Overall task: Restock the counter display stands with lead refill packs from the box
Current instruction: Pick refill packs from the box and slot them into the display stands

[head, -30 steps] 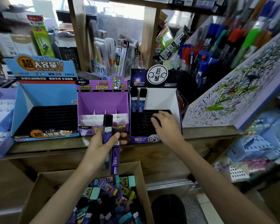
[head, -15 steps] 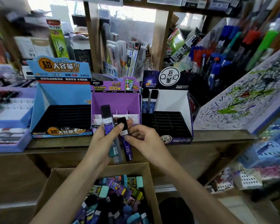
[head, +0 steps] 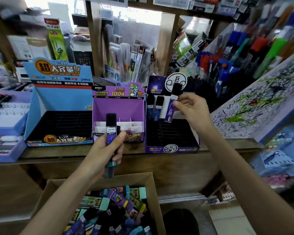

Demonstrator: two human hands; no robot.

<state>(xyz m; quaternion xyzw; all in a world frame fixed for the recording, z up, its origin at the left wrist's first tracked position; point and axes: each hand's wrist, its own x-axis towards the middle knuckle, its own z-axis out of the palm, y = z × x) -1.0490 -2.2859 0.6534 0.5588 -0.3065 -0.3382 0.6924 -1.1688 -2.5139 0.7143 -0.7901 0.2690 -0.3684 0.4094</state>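
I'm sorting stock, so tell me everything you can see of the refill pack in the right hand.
The refill pack is a slim case with a black cap, a white label under it and a purple body, plastic by its look. The right hand pinches its middle, holding it nearly upright, its lower end at the back of the dark display stand, right of two similar packs standing there.

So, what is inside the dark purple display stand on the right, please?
Two black-capped lead refill packs stand upright in the back-left slots of the dark purple cardboard display stand. The right hand and its purple pack cover part of the back row.
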